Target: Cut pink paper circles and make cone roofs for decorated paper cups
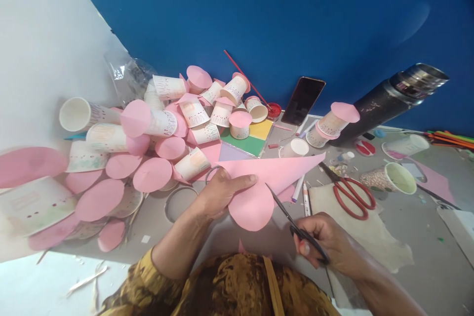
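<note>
The paper (255, 211) is at the near middle of the scene, in front of the person and at the near side of the worktop (425, 239); whether it touches the surface cannot be told. The left hand (219, 195) has its grip clamped on the paper's left part, thumb laid flat across the top. The right hand (322, 242) has its grip closed around the handles of the black scissors (308, 239), tips aimed far and left at the notch beside the rounded lobe. The blades appear nearly together; whether they bite the paper or lie over it is not clear. For sound cutting, in my judgement, the left thumb should be kept clear of the blade line, the sheet held taut, and the paper turned into the blades with short, even bites, so that the curve comes out free of corners. Condition of the paper: plain pale pink, no marks noted; a smooth, rounded lobe on the near side; a broad strip tapering to a point at the far right; thin, flexible stock by appearance.
</note>
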`<action>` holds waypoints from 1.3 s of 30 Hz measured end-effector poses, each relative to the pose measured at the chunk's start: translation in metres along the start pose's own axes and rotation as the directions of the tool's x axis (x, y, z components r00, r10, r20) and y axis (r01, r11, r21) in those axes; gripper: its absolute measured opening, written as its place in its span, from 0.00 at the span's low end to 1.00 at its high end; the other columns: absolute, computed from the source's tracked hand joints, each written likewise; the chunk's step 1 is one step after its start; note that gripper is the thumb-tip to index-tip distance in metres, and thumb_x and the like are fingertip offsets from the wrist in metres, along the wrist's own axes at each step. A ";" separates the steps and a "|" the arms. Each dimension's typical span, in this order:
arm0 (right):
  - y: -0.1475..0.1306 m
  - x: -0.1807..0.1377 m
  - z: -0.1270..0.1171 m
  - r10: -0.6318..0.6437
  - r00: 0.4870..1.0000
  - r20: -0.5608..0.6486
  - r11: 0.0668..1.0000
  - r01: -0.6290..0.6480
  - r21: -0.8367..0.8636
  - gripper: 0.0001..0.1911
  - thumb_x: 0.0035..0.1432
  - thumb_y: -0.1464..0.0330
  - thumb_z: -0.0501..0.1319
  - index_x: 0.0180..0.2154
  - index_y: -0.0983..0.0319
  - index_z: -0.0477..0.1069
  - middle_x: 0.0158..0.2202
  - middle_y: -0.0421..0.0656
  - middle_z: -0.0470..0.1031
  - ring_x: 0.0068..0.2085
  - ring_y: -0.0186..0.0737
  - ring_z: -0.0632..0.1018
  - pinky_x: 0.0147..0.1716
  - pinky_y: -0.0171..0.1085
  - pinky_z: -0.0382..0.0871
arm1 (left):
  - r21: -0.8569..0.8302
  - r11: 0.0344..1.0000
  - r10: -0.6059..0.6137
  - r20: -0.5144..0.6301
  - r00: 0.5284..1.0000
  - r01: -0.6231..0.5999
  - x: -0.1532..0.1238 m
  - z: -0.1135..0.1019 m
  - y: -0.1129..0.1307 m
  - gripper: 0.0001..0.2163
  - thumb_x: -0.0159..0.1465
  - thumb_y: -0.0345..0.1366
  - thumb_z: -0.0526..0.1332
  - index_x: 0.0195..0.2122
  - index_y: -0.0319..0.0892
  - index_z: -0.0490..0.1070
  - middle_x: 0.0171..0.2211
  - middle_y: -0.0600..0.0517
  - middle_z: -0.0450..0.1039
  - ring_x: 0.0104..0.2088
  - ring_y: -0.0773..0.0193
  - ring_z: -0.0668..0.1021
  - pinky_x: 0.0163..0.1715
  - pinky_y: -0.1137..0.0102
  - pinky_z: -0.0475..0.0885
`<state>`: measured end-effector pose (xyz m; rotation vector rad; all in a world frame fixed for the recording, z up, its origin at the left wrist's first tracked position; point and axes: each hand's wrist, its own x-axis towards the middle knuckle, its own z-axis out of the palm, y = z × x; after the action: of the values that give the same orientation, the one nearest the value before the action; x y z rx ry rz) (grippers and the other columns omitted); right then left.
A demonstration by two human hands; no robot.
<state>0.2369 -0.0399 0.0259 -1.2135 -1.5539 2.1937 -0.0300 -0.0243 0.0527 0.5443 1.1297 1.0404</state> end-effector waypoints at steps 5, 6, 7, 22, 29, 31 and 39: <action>-0.003 -0.003 0.002 0.064 0.998 -0.012 0.998 -0.063 0.007 0.27 0.49 0.46 0.72 0.23 0.64 0.72 0.15 0.36 0.67 0.18 0.29 0.61 0.19 0.32 0.50 | 0.035 0.999 -0.007 0.034 0.999 0.006 0.000 -0.002 0.000 0.16 0.50 0.43 0.77 0.32 0.35 0.80 0.29 0.44 0.81 0.28 0.56 0.81 0.29 0.65 0.77; -0.004 -0.003 0.002 0.071 0.997 -0.009 0.997 -0.071 0.010 0.27 0.49 0.46 0.72 0.24 0.64 0.73 0.15 0.37 0.68 0.18 0.29 0.61 0.20 0.32 0.50 | 0.030 1.000 -0.005 0.050 0.999 0.004 0.000 -0.001 0.000 0.16 0.51 0.43 0.77 0.32 0.35 0.81 0.29 0.44 0.82 0.29 0.55 0.82 0.30 0.65 0.77; -0.005 -0.002 0.003 0.069 0.998 -0.004 0.998 -0.069 0.009 0.27 0.48 0.46 0.72 0.24 0.64 0.73 0.15 0.37 0.68 0.19 0.29 0.62 0.20 0.32 0.50 | 0.019 1.000 0.000 0.070 0.998 -0.001 0.000 0.000 0.000 0.16 0.51 0.42 0.77 0.33 0.35 0.81 0.30 0.44 0.82 0.30 0.55 0.82 0.31 0.64 0.78; -0.009 -0.003 0.004 0.029 0.998 0.061 0.999 -0.028 -0.017 0.32 0.49 0.40 0.69 0.25 0.64 0.71 0.16 0.36 0.66 0.18 0.27 0.59 0.19 0.32 0.48 | -0.034 0.999 0.031 0.135 0.990 -0.027 -0.003 0.004 0.001 0.18 0.49 0.39 0.78 0.39 0.38 0.82 0.35 0.45 0.84 0.31 0.57 0.82 0.33 0.66 0.78; -0.008 -0.005 0.004 0.023 1.000 -0.005 1.000 -0.023 0.011 0.35 0.46 0.37 0.69 0.23 0.64 0.70 0.15 0.36 0.64 0.18 0.28 0.60 0.19 0.32 0.50 | -0.050 0.999 0.034 0.244 0.969 -0.022 -0.001 0.001 -0.001 0.16 0.53 0.41 0.77 0.38 0.36 0.82 0.32 0.44 0.83 0.30 0.58 0.82 0.32 0.69 0.77; -0.007 -0.005 0.002 -0.005 1.000 -0.021 1.000 0.005 0.009 0.35 0.47 0.37 0.68 0.24 0.64 0.70 0.15 0.36 0.64 0.18 0.28 0.60 0.19 0.31 0.49 | -0.065 0.997 0.051 0.301 0.952 -0.033 0.001 0.000 -0.003 0.19 0.52 0.39 0.77 0.42 0.35 0.82 0.35 0.43 0.84 0.33 0.57 0.83 0.34 0.68 0.77; 0.002 -0.004 0.000 -0.073 0.997 -0.007 0.997 0.073 0.028 0.32 0.52 0.41 0.68 0.25 0.64 0.71 0.16 0.36 0.65 0.18 0.28 0.61 0.19 0.31 0.50 | -0.089 0.996 0.017 0.246 0.969 0.005 0.001 0.002 -0.004 0.18 0.51 0.38 0.78 0.40 0.35 0.83 0.32 0.45 0.83 0.31 0.62 0.81 0.32 0.71 0.75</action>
<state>0.2396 -0.0428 0.0264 -1.1363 -1.5340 2.1568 -0.0268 -0.0249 0.0491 0.5894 0.8586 0.9931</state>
